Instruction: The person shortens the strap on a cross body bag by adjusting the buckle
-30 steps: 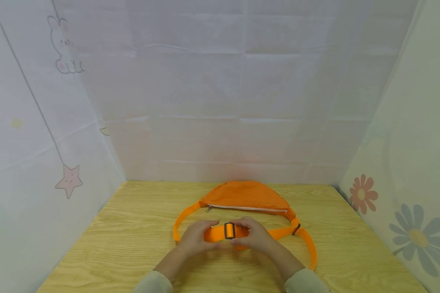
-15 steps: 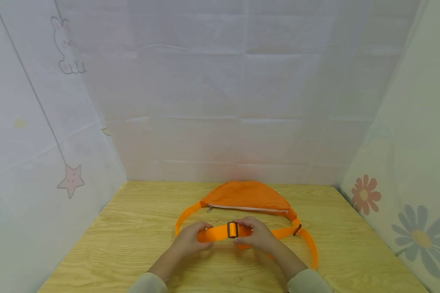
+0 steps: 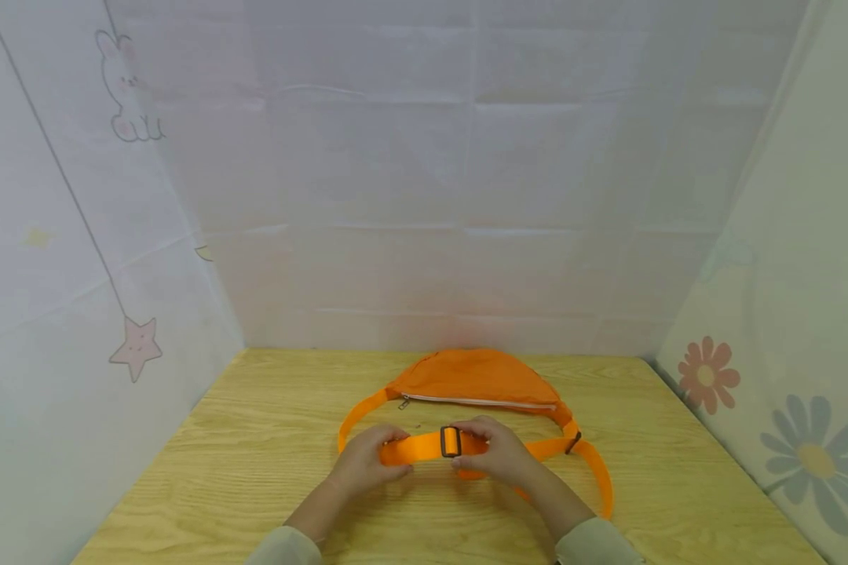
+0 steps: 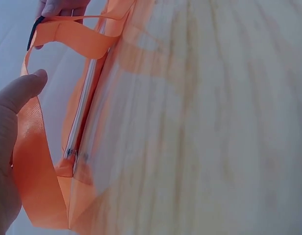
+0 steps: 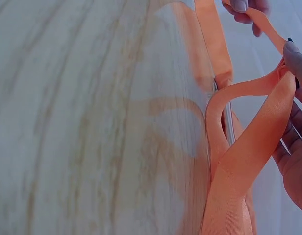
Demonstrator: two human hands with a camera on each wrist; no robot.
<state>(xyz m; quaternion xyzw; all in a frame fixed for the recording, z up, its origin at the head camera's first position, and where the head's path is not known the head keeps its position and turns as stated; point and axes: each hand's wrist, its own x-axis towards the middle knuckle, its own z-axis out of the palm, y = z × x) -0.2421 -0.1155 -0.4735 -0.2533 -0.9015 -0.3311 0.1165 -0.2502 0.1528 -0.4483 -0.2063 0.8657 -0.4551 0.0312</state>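
Observation:
An orange waist bag [image 3: 477, 377] with a white zipper lies toward the back of the table. Its orange strap [image 3: 420, 448] loops forward and is lifted off the table between the hands. On the left, the left hand [image 3: 367, 461] pinches the strap between thumb and fingers. Close beside a black slider buckle [image 3: 451, 442], the right hand [image 3: 498, 453] pinches the strap. In the left wrist view the left thumb [image 4: 36, 83] presses on the strap, its fingers mostly out of frame. The right wrist view shows the right thumb [image 5: 294, 58] at the buckle, with strap hanging below.
A wood-grain table [image 3: 254, 486] carries the bag. A strap loop [image 3: 601, 482] lies right of the right hand, with a dark second buckle [image 3: 572, 443]. A zipper pull [image 3: 404, 403] hangs at the bag's left end. Pale printed sheets [image 3: 424, 173] wall the back and sides.
Since a second ago the buckle and right hand have shifted slightly right, while the left hand has moved slightly left, showing more strap between them. The last half second shows almost no movement.

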